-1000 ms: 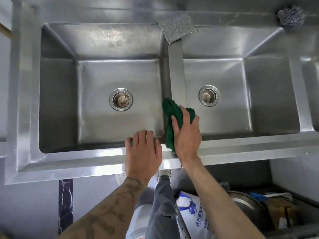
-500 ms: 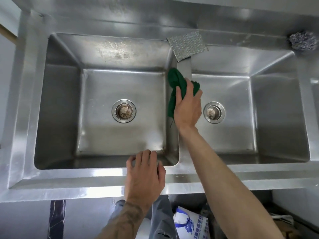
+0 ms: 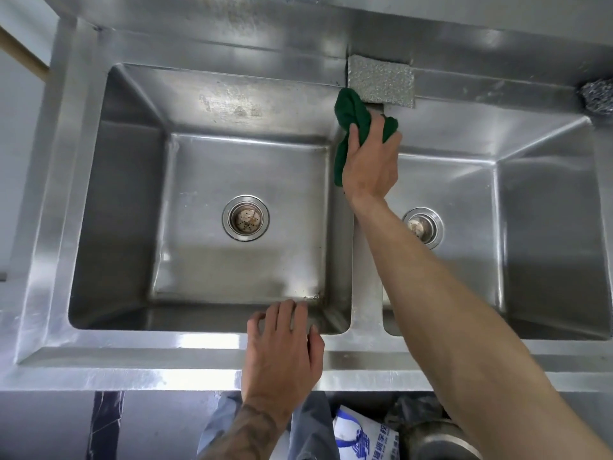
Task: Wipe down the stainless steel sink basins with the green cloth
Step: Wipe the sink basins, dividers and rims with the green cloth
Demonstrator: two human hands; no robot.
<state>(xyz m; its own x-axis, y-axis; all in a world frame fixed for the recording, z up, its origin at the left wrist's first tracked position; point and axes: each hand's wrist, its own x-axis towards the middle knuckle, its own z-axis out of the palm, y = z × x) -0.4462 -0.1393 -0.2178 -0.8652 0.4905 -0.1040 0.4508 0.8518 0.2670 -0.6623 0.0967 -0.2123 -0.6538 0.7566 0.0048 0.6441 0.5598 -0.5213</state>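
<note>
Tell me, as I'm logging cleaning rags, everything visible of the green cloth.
The dark green cloth looks like soft fabric, crumpled into a bunch. The right hand grips it, fingers curled over its middle, on the far end of the steel sink's central divider. Its top lobe lies beside the speckled silver scouring pad; a tail hangs left of the palm.

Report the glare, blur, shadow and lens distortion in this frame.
Head view: bright glare streaks the sink along its front rim; the wide lens bows the sink's straight edges; the left hand looks slightly soft at the fingertips; the right hand and cloth are sharp; the near basin walls lie in shadow.
</note>
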